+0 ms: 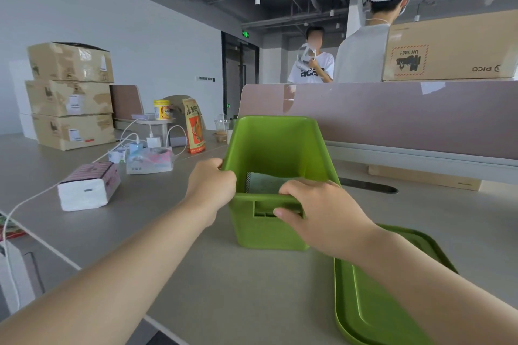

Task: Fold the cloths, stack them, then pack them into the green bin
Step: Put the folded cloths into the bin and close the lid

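Head view, contents as seen:

Green bin (276, 145): standing upright and open-topped on the grey surface (238, 288), in front of a pink divider panel (392, 112). Folded cloths (265, 182): lying inside the bin near its bottom, grey-green, with a dotted dark edge showing at the left; how many there are cannot be told.

Left hand (210, 185): gripping the bin's left rim at the near corner, grip closed over the edge. Right hand (322, 211): clamping the bin's near rim, fingers curling over the top edge, thumb lying across the handle slot (263, 209) on the near wall.

Green lid (372, 302): lying flat on the surface just right of the bin and nearer the camera, part of it passing under the right forearm.

Tissue pack (88, 186): sitting left of the bin, well apart. Behind it, a wet-wipe packet (150, 161), white chargers with cables (152, 141), an orange snack bag (193, 130) and a yellow-lidded jar (161, 109). Cardboard boxes (70, 95): stacking three high at far left.

Two people are standing beyond the divider.
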Motion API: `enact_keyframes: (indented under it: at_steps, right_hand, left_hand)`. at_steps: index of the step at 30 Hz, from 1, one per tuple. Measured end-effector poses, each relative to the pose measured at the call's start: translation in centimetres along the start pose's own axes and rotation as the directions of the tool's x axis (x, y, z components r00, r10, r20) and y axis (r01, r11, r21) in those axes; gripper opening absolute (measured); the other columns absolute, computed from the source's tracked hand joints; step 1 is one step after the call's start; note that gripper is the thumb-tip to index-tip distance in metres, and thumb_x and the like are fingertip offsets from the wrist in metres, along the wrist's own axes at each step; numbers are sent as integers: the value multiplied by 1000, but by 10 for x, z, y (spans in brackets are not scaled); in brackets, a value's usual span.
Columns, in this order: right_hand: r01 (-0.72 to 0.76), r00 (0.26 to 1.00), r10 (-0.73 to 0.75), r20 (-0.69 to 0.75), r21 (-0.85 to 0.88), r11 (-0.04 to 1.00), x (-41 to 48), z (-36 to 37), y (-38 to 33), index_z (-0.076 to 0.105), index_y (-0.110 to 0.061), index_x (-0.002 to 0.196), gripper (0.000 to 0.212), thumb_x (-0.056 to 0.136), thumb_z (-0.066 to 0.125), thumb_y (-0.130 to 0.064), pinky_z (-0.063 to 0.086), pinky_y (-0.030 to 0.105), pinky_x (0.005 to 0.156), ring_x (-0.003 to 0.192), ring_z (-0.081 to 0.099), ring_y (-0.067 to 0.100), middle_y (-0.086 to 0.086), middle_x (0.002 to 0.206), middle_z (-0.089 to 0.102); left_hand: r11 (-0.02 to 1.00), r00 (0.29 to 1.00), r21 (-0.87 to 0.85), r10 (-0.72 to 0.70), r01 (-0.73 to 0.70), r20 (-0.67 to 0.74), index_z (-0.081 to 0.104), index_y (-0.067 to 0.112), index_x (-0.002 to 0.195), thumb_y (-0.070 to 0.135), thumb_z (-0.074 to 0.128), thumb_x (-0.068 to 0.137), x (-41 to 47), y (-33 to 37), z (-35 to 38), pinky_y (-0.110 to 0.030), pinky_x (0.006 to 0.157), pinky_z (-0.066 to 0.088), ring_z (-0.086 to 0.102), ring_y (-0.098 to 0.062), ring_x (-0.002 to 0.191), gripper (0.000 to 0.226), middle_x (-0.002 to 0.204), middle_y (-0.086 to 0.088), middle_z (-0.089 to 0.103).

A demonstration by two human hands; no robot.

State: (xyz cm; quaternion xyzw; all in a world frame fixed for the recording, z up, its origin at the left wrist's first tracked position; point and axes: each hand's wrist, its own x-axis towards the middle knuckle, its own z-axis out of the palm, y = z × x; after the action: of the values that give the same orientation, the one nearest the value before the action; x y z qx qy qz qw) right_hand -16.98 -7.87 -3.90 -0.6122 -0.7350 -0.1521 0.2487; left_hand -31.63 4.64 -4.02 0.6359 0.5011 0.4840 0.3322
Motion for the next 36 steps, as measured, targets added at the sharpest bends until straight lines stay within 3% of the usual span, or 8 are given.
enact_keyframes:
  at_steps: [7, 10, 13, 18, 23, 29, 33, 36]
  right_hand:
    - [-57, 997, 66, 50, -167, 984, 16, 13, 24, 50, -22, 126, 30, 101, 37, -32, 33, 29, 72, 105, 57, 26, 1, 118, 62]
    - [-110, 985, 126, 120, -135, 985, 30, 3, 35, 52, -24, 122, 27, 100, 39, -32, 43, 32, 75, 93, 56, 30, 5, 100, 63]
    - [-116, 976, 139, 166, -141, 983, 43, -1, 46, 54, -24, 116, 24, 100, 38, -33, 41, 33, 70, 81, 48, 28, 2, 84, 53]
    - [-92, 981, 109, 159, -108, 990, 50, 0, 56, 57, -23, 110, 23, 98, 41, -35, 45, 32, 70, 76, 51, 25, 0, 79, 55]
    - [-103, 986, 144, -88, 362, 926, 29, -2, 71, 60, -23, 115, 25, 91, 58, -30, 35, 0, 80, 100, 52, 3, -10, 107, 60]
    - [-493, 792, 588, -167, 395, 775, -18, 3, 119, 65, -15, 103, 19, 89, 54, -11, 38, 21, 72, 93, 56, 17, 1, 101, 65]
    - [-720, 647, 759, -69, 274, 638, -63, 11, 145, 65, -12, 102, 31, 82, 45, 0, 42, 27, 71, 91, 55, 24, 9, 109, 63]
    - [-818, 557, 829, -40, 147, 557, -91, 15, 157, 62, -10, 100, 31, 79, 44, 3, 41, 29, 66, 85, 51, 25, 9, 107, 57]
  left_hand:
    - [998, 996, 61, -3, -2, 88, 45, 10, 64, -7, 43, 75, 23, 8, 27, -23, 48, 19, 30, -19, 51, 21, 59, -5, 39]
    - [993, 988, 72, -103, 96, 112, 62, -3, 97, -5, 45, 80, 39, 18, 36, -17, 41, 21, 30, -16, 46, 25, 70, -12, 50]
    - [982, 972, 56, -184, 178, 148, 38, -2, 139, -7, 43, 83, 55, 20, 43, -12, 34, 17, 23, -13, 47, 57, 81, -12, 50]
    - [964, 950, 72, -263, 255, 170, 40, 4, 138, 0, 47, 87, 65, 26, 51, -14, 37, 17, 24, -12, 52, 52, 70, -4, 34]
    - [960, 984, 257, 144, -112, -110, 54, 12, 124, 33, 53, 91, 55, 29, 48, -25, 65, 37, 45, -13, 65, 38, 125, -12, 50]
    - [701, 697, 303, 703, -646, -140, 56, 14, 109, 3, 56, 84, 0, 44, 67, -18, 74, 35, 44, -6, 83, 28, 118, -7, 43]
    - [256, 299, 214, 933, -943, 201, 61, 11, 93, -2, 54, 75, -47, 38, 98, -20, 46, 36, 35, 0, 57, 24, 96, -7, 55]
    - [141, 177, 109, 855, -984, 487, 64, 12, 84, 5, 48, 75, -77, 16, 128, -16, 40, 25, 30, -8, 53, 20, 87, -4, 59]
